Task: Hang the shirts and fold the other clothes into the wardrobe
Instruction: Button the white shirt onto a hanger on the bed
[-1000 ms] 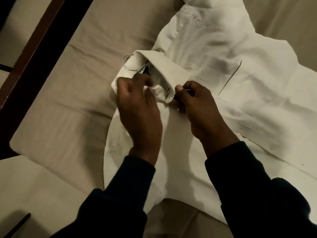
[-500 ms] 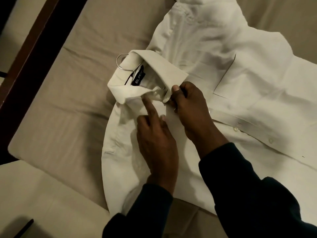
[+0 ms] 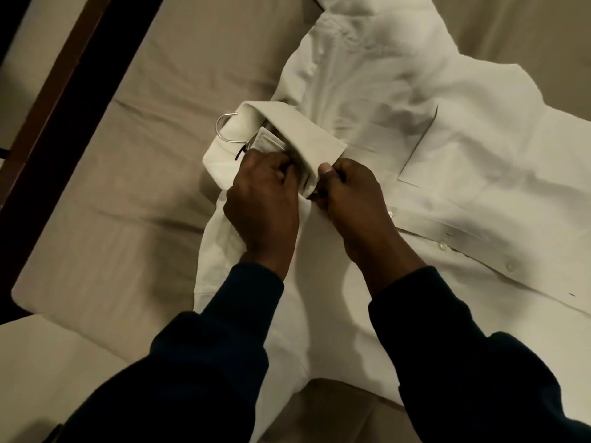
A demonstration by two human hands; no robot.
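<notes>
A white button-up shirt [image 3: 415,129] lies spread on the bed, collar toward the left. A metal hanger hook [image 3: 224,127] pokes out of the collar [image 3: 303,135]; the rest of the hanger is hidden inside the shirt. My left hand [image 3: 265,199] pinches the left side of the collar opening at the neck. My right hand [image 3: 348,190] pinches the right collar edge, thumb on top. Both hands meet at the top of the button placket [image 3: 444,244].
The bed sheet [image 3: 134,193] is beige and wrinkled. A dark wooden bed frame [image 3: 54,100] runs along the left edge. Pale floor [image 3: 48,372] shows at the lower left, past the mattress corner.
My left hand moved up from the shirt front back to the collar opening and now pinches it. The collar label is now covered. My right hand stayed at the collar edge.
</notes>
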